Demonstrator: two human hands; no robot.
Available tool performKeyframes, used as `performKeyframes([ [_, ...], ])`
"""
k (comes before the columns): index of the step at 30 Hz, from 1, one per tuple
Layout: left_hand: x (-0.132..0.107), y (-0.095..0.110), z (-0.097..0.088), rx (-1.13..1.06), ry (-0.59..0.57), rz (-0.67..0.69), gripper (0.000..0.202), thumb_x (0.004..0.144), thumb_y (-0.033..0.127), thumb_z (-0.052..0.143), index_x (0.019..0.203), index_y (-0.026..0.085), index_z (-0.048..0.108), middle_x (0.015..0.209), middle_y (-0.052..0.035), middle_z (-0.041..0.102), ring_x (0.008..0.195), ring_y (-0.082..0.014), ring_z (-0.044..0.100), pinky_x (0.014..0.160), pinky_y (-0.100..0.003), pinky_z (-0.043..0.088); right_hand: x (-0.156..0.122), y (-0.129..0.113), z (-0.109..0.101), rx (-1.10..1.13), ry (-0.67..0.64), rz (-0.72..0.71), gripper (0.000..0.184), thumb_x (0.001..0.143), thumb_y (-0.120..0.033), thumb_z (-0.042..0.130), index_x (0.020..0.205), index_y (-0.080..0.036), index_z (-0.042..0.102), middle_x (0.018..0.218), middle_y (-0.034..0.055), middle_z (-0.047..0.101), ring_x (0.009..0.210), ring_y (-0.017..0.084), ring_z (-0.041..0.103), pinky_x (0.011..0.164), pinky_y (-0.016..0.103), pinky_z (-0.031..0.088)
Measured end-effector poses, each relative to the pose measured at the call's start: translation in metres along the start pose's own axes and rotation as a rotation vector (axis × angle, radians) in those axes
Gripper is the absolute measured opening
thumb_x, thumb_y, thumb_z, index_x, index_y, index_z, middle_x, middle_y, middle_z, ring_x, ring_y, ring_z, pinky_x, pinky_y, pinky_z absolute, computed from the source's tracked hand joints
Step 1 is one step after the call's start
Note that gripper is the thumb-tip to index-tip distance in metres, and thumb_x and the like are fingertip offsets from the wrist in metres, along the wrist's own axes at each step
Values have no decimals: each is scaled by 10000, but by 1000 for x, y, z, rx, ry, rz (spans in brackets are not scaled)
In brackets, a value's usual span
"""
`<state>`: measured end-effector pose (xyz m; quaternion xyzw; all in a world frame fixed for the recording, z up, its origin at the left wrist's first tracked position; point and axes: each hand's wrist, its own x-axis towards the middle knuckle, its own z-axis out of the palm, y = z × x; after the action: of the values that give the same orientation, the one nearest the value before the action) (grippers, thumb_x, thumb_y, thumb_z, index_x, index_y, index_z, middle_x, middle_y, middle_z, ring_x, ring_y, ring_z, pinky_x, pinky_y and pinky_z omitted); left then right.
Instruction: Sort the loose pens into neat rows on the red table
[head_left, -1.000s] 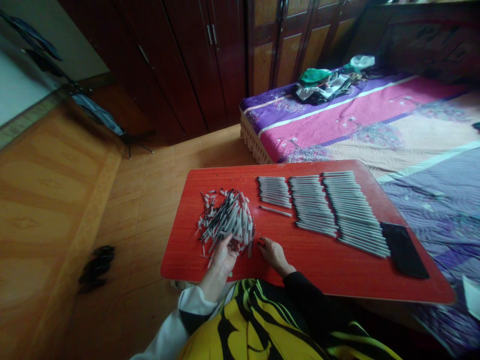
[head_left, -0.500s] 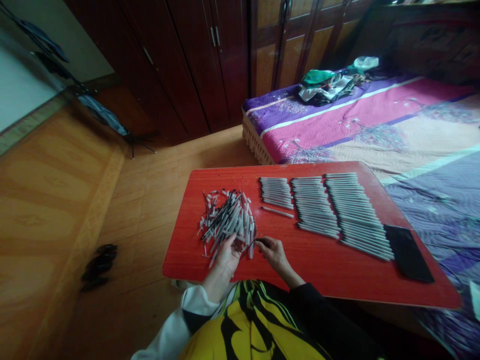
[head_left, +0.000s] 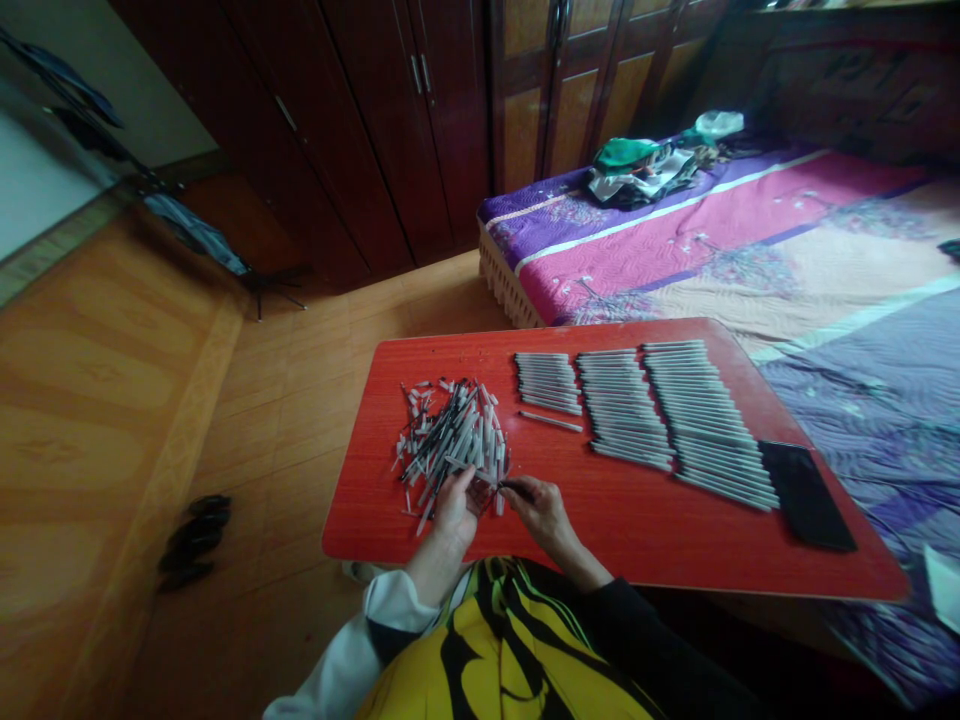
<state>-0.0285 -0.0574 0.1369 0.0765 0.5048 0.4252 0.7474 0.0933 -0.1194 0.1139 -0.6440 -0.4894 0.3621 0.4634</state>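
Over the near edge of a pile of loose pen parts (head_left: 450, 430), my left hand (head_left: 456, 508) is closed on a whitish pen barrel (head_left: 472, 470). Close beside it, my right hand (head_left: 546, 515) pinches a thin dark pen piece (head_left: 511, 486), with its tip at the barrel's right end. Whether the two parts touch I cannot tell. Right of the pile, a single pen (head_left: 550, 421) lies under a short column of pens (head_left: 549, 382). Two longer columns of pens, a middle one (head_left: 622, 405) and a right one (head_left: 705, 420), lie beyond.
The red table (head_left: 645, 540) bears everything. A flat black object (head_left: 808, 495) lies by the right column. Behind stands a bed (head_left: 750, 250) with a heap of cloth (head_left: 641, 175). Dark wardrobes (head_left: 390, 130) line the back, and black shoes (head_left: 193, 540) are on the floor at left.
My right hand has moved slightly left, bringing the dark piece to the barrel in my left hand. The whole view has shifted a little; the pile and columns look the same.
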Motion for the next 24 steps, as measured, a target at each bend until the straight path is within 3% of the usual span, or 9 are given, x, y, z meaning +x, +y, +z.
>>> performKeyframes([
  [8,2,-6,-5,79,-66,100,211,643,156,695,806,142,561,676,-11,655,540,-123,608,521,-227,464,0,-9,-3,-52,-35,2,219,781,-291,547,816,-154,715,674,53,699,599,171,626,557,229,456],
  [13,-3,-3,-5,243,-84,223,308,628,265,721,876,158,572,717,-6,653,623,-129,615,588,-228,460,2,-20,-9,-142,-129,72,265,789,-306,523,738,-132,716,567,39,651,521,148,581,495,213,391],
  [17,-4,-4,-5,311,-101,273,336,635,314,713,901,167,569,760,-8,650,698,-146,621,658,-250,465,3,-18,-9,-29,-138,162,276,772,-333,531,701,-116,687,524,25,609,462,115,522,455,203,370],
  [21,-1,-8,-6,326,-100,259,304,627,314,711,839,166,551,705,-1,633,748,-161,621,697,-267,464,0,-8,-3,136,-144,357,337,760,-419,524,652,-119,632,450,-10,524,348,81,418,357,196,318],
  [24,0,-10,-7,321,-72,255,319,614,337,717,824,170,544,712,-8,635,763,-173,621,694,-273,461,-3,-5,0,150,-133,364,368,771,-444,497,645,-123,625,451,-11,514,352,82,417,356,196,318],
])
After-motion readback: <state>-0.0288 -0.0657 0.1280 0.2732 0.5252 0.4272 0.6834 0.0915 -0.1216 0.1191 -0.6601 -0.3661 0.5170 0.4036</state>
